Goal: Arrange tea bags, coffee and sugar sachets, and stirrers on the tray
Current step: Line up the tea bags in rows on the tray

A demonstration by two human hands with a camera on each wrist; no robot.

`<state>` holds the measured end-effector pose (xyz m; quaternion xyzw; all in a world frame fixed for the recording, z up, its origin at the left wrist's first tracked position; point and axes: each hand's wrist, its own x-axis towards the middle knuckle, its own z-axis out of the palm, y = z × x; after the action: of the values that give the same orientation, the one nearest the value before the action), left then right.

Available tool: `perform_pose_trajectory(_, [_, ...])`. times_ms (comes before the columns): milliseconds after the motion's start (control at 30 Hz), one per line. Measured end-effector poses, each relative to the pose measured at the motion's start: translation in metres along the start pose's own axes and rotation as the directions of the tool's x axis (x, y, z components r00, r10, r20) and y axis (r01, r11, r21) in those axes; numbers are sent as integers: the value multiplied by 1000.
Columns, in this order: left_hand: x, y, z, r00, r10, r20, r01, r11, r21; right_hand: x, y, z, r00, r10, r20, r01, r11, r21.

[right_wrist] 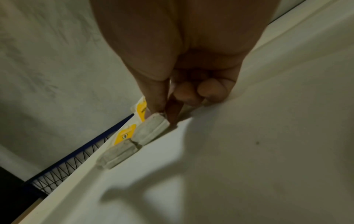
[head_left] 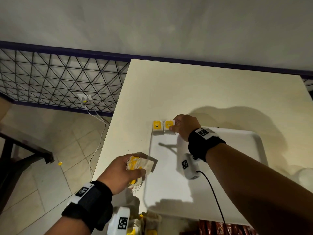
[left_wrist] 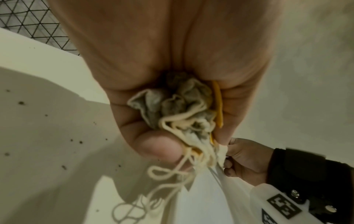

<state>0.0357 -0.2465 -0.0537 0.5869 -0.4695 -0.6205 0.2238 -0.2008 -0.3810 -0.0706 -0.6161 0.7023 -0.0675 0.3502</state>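
At frame centre in the head view, the right hand (head_left: 184, 127) pinches the right-hand tea bag (head_left: 169, 127) between thumb and forefinger at the tray's (head_left: 240, 150) far left corner. A second tea bag (head_left: 157, 127) lies just to its left, touching or nearly touching it; both show yellow tags facing up. The right wrist view shows the two bags edge to edge against the tray rim, with the remaining fingers (right_wrist: 212, 90) curled beside the pinch.

Lower left of centre, the left hand (head_left: 122, 172) is clenched round a bundle (head_left: 137, 164) of tea bags, tags and loose strings. It hovers over the tray's left edge. In the left wrist view the crumpled bags and tangled strings fill the fist, and a string loop hangs below the thumb.

The tray is white with rounded corners. Its floor is bare from the two placed bags down to the near edge, apart from shadows and the right wrist camera hanging over it. The table (head_left: 203, 92) extends bare beyond the tray toward the wall at upper right. The table's left edge runs diagonally close beside the left hand, with tiled floor below it.

At the bottom edge, more tea bags (head_left: 150, 224) lie in a pile, and dark red sachets (head_left: 218, 228) lie in a row to their right.
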Motion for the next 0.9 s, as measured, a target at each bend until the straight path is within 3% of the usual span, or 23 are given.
perform_pose_trajectory(467, [1, -4, -4, 999, -5, 48, 8, 998, -58, 1, -3, 6, 990, 49, -129, -48, 999, 12])
perform_pose_trajectory(600, [-1, -1, -5, 999, -1, 46, 4, 998, -67, -7, -1, 3, 975, -97, -199, 103, 995, 18])
perform_pose_trajectory(733, [-1, 2, -5, 1000, 9, 19, -7, 997, -74, -14, -13, 7, 936, -350, -23, 341, 924, -173])
perform_pose_trajectory(900, [-5, 3, -4, 1000, -5, 8, 6, 996, -84, -11, -24, 19, 930, -358, 77, 367, 906, -211])
